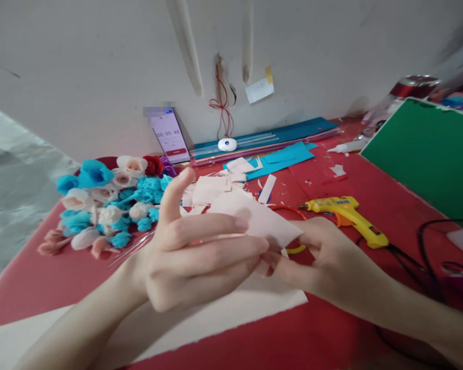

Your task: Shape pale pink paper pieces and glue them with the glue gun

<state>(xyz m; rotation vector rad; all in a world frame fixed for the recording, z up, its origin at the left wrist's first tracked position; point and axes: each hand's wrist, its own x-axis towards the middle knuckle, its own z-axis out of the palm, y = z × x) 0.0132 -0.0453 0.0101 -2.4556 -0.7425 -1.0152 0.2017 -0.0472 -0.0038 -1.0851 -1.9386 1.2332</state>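
A pale pink piece of paper (262, 218) is pinched at its right end between the thumb and fingers of my right hand (320, 257). My left hand (200, 257) reaches across from the left, with its thumb raised away from the paper. Its fingers stretch over the near side of the paper, their tips meeting my right fingertips. Under both hands lies a large pale paper sheet (200, 324). Just behind the held piece is a heap of cut pale paper pieces (212, 189). Part of a yellow curved object (296, 250) shows beside my right fingers.
A yellow glue gun (347, 210) lies at right, its dark cable trailing forward. Blue, white and pink paper flowers (111, 213) crowd the left. A phone (170, 134) leans on the wall beside blue paper (281, 160). At far right stands a green board (424, 159).
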